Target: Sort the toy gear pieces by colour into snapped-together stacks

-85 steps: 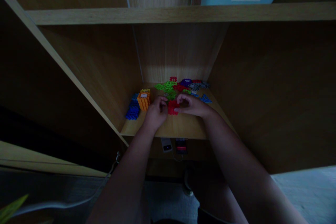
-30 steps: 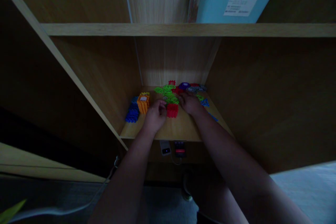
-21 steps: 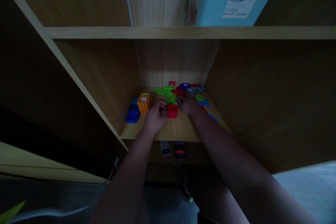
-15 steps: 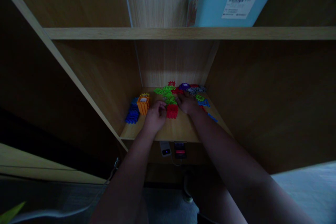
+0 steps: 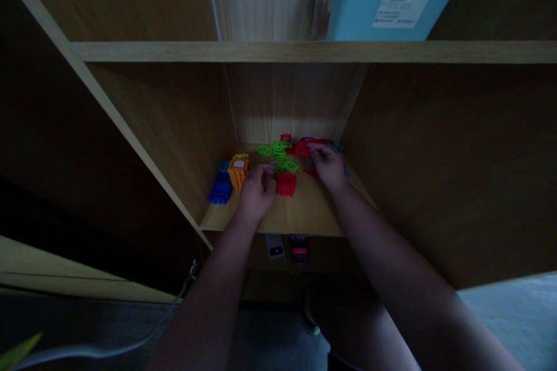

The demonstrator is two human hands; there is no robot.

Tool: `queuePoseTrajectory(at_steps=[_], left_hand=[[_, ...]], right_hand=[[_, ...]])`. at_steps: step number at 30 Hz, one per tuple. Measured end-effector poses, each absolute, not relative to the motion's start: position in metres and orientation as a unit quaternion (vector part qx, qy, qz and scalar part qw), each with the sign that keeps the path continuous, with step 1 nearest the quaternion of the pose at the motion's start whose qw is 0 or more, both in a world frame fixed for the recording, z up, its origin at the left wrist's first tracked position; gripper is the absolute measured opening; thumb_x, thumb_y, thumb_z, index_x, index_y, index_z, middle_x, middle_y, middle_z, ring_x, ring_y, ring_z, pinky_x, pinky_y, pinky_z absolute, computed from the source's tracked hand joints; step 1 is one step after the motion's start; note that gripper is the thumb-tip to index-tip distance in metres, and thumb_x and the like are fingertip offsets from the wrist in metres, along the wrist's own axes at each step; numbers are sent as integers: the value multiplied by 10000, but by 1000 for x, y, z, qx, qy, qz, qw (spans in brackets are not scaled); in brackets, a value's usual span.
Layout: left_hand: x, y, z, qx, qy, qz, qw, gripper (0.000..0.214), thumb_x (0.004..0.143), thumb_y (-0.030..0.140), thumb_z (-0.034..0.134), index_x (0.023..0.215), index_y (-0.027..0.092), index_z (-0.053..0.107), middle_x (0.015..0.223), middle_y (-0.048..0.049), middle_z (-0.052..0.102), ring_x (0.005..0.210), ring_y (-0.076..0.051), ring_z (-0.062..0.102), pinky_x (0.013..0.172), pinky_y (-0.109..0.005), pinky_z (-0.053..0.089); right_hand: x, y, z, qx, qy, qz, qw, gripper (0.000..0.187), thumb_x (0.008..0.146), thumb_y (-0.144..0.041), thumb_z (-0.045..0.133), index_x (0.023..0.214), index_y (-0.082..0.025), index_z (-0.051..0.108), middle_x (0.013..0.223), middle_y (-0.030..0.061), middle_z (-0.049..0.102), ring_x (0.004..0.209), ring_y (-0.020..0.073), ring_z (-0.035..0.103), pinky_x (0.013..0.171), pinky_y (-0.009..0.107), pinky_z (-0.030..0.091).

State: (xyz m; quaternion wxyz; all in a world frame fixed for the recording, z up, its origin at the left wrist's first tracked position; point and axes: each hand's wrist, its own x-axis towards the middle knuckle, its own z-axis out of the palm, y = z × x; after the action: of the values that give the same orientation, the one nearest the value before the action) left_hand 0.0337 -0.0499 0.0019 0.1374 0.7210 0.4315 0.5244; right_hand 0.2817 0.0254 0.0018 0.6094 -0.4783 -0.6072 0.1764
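My left hand (image 5: 257, 186) rests low over the shelf with its fingers curled together, beside the loose green interlocking plastic pieces (image 5: 285, 163). What its fingertips hold, if anything, is too dark to make out. Just right of it stands a neat red stack (image 5: 286, 184) of similar pieces. Farther back and to the right, my right hand (image 5: 328, 167) has thumb and fingers pinched at a red interlocking plastic piece (image 5: 303, 147). An orange stack (image 5: 238, 173) with a pale label stands left of my left hand, and blue stacked pieces (image 5: 220, 190) lie beyond it.
Grey pieces (image 5: 337, 146) lie at the back right, partly behind my right hand. Overhead, an upper shelf edge (image 5: 278, 52) spans the cabinet and carries a light-blue bin (image 5: 361, 6). Wooden side walls close in the compartment. Below hang a white device (image 5: 275, 246) and a dark device (image 5: 299, 248).
My right hand has moved right from the green pieces and now pinches at red. Green pieces by the red stack have shifted slightly right. My left hand stays nearly in place.
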Motion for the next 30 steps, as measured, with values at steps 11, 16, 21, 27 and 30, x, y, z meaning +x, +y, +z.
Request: queuePoseTrajectory(at_steps=[11, 16, 21, 27, 30], left_hand=[[35, -62, 14, 800, 341, 483, 102, 293, 1096, 268, 548, 1370, 264, 653, 1359, -82, 743, 1304, -256, 671, 1165, -458, 514], [36, -62, 15, 809, 345, 465, 100, 351, 1112, 255, 483, 1424, 269, 646, 1376, -86, 741, 1288, -267, 670, 1152, -481, 525], [34, -64, 16, 785, 358, 497, 94, 342, 1113, 260, 494, 1414, 257, 658, 1371, -98, 741, 1304, -262, 670, 1160, -470, 529], [33, -63, 15, 749, 386, 530, 96, 356, 1108, 278, 524, 1443, 243, 639, 1425, -110, 717, 1347, -258, 665, 1192, -474, 527], [34, -62, 14, 744, 387, 535, 106, 325, 1099, 283, 550, 1398, 246, 671, 1384, -103, 738, 1312, -258, 689, 1167, -462, 548]], right_hand=[[255, -1, 13, -297, -580, 510, 561, 378, 785, -516, 946, 1049, -283, 809, 1044, 7, 824, 920, 165, 767, 828, 309, 663], [254, 1, 13, -286, -567, 530, 562, 571, 721, -478, 995, 1184, -324, 697, 963, -42, 814, 840, 155, 768, 776, 301, 650], [256, 10, 10, -330, -562, 479, 588, 530, 730, -576, 957, 1104, -289, 716, 1039, 7, 827, 898, 183, 772, 877, 367, 649], [264, 10, 13, -385, -654, 247, 603, 364, 882, -625, 797, 965, -272, 762, 1225, 66, 782, 1176, 264, 727, 1040, 446, 593], [262, 1, 16, -414, -692, 144, 573, 260, 940, -525, 766, 995, -272, 789, 1111, 64, 767, 1017, 250, 735, 928, 415, 621]])
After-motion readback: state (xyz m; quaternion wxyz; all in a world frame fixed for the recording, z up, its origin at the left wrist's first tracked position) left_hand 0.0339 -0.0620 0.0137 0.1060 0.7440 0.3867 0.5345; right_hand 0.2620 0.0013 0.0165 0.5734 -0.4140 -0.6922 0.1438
